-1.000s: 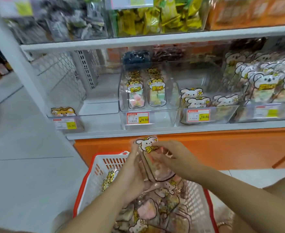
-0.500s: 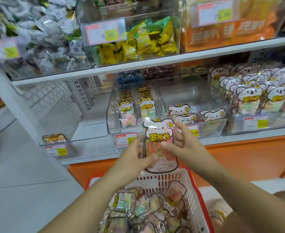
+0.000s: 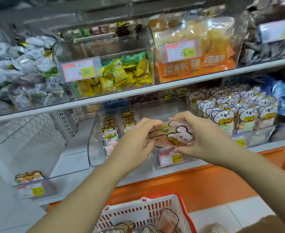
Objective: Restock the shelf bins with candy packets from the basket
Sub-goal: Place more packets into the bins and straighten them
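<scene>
Hands | left hand (image 3: 135,140) and right hand (image 3: 205,137) each grip one end of a candy packet (image 3: 175,133) (mouse print, lying sideways) | Packet | held just above the front of a clear shelf bin (image 3: 155,158) | Basket (image 3: 145,211) | below the hands, more packets inside

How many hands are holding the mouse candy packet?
2. The left hand grips the left end of the packet; the right hand grips the right end. Neither is hidden.
</scene>
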`<state>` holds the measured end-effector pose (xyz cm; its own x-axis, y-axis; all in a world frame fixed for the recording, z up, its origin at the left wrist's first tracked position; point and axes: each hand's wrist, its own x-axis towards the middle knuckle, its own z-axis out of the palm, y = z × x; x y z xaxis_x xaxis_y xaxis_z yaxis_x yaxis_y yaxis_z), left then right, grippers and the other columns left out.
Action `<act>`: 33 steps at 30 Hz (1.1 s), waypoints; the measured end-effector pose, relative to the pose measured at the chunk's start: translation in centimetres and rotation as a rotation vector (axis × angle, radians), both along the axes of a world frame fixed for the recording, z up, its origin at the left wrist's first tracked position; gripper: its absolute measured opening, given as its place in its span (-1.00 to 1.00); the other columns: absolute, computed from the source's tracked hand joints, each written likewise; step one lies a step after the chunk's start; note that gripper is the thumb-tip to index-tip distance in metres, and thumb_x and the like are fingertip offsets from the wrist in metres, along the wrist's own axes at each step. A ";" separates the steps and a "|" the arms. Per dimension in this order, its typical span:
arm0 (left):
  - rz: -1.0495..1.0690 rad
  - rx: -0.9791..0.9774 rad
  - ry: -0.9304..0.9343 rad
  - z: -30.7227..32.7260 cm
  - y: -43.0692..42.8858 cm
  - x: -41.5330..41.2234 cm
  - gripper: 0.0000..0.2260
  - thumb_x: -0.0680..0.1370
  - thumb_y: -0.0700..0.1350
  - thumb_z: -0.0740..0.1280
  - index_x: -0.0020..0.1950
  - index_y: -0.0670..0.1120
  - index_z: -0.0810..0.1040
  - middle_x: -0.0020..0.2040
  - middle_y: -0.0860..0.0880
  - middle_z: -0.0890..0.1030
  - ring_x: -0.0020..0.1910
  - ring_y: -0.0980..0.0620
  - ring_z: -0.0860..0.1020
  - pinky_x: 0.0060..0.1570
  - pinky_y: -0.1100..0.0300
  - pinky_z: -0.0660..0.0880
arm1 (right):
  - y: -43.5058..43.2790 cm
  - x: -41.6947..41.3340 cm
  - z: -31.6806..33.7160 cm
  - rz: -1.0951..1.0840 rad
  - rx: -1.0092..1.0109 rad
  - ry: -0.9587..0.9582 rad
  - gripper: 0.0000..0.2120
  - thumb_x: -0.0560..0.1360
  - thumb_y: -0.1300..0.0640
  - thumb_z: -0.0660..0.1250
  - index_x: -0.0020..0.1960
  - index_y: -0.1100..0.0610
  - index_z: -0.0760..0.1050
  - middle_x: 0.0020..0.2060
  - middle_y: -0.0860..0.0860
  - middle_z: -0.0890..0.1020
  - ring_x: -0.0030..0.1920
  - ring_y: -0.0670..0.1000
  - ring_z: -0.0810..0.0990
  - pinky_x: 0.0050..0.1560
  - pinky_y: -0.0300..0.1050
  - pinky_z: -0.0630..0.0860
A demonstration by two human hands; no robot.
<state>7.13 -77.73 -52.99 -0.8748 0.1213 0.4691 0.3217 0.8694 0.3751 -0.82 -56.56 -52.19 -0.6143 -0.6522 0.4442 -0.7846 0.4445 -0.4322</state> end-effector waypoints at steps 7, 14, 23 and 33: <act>0.010 0.043 0.073 1.1 2.3 -5.3 -0.47 0.52 -0.30 0.35 0.42 0.09 0.36 0.29 0.13 0.41 0.21 0.18 0.45 0.23 0.08 0.45 | 0.8 -3.9 0.0 -0.097 -0.105 0.426 -0.53 0.29 0.25 0.57 0.14 0.02 0.56 -0.12 0.00 0.66 -0.10 0.15 0.61 -0.21 0.09 0.59; 0.275 -0.077 -0.218 -1.3 0.8 -9.8 -0.38 0.59 0.01 0.36 0.58 0.11 0.17 0.49 0.05 0.35 0.43 -0.01 0.39 0.51 -0.12 0.18 | 0.9 -8.1 -1.8 -0.452 0.143 0.653 -0.66 0.22 0.29 0.49 -0.04 0.07 0.58 -0.26 0.00 0.63 -0.18 0.16 0.60 0.00 0.07 0.42; 0.308 -0.354 -0.485 -2.0 0.4 -12.0 -0.67 0.62 0.07 0.27 0.40 0.15 0.45 0.31 0.08 0.59 0.37 0.01 0.47 0.51 -0.19 -0.08 | -3.6 -11.1 -0.5 -0.396 0.801 0.418 -0.68 0.45 0.32 0.30 0.14 0.06 0.46 -0.10 -0.01 0.66 0.03 0.09 0.61 0.39 0.10 0.16; 0.076 -0.101 -0.709 -0.9 -0.9 -15.5 -0.50 0.58 0.07 0.29 0.52 0.09 0.35 0.42 0.12 0.48 0.34 0.12 0.48 0.41 0.08 0.37 | -6.0 -14.2 -2.7 -0.225 1.099 0.205 -0.72 0.57 0.32 0.22 0.24 0.11 0.46 0.12 0.06 0.62 0.24 0.13 0.53 0.50 0.25 0.02</act>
<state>-8.35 -78.59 -53.88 -0.9724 0.0608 -0.2255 -0.0324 0.9211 0.3881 -15.03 -62.56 -54.90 -0.7483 -0.6344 -0.1939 -0.6501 0.6429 0.4051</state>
